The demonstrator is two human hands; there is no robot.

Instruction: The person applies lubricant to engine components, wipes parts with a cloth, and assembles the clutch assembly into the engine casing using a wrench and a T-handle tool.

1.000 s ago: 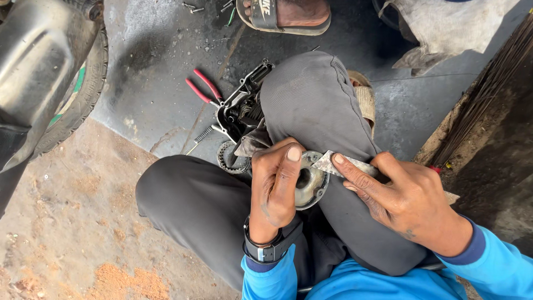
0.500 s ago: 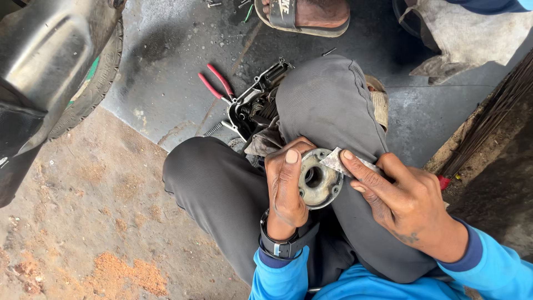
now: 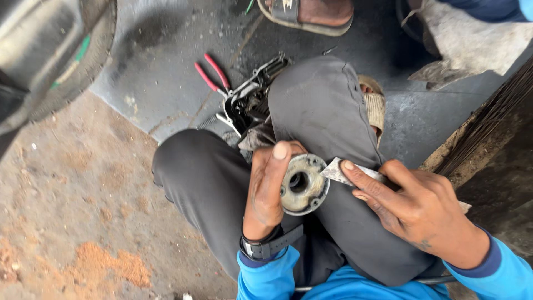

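The left hand [image 3: 270, 189] holds a round metal disc [image 3: 302, 184] over the lap, between the two knees of the person. The fingers are closed around the left edge of the disc and the thumb [image 3: 279, 153] is pressed on its upper rim, so the disc is clamped firmly. The disc is grey and dull, with a dark round hole in the middle, a raised ring around this hole and some small holes near the rim. Its surface looks greasy and a little rough.

The right hand [image 3: 413, 208] grips a flat piece of metal [image 3: 340, 171], thin and pale, with a torn, pointed end. The fingers are together along this strip, the forefinger is stretched on top of it, and its point touches the right edge of the disc.

Both hands are dirty with dark grease. The left wrist carries a black watch [image 3: 267, 246] with a rubber strap. The sleeves are bright blue and the trousers [image 3: 322, 105] are dark grey, of soft cloth with folds.

On the smooth dark floor [image 3: 161, 72] beyond the knees lie red-handled pliers [image 3: 212, 74], just beside a black engine part [image 3: 251, 97] with a small spring. A black rubber tyre [image 3: 78, 66] is at the upper left. A sandaled foot [image 3: 311, 12] of another person stands at the top.
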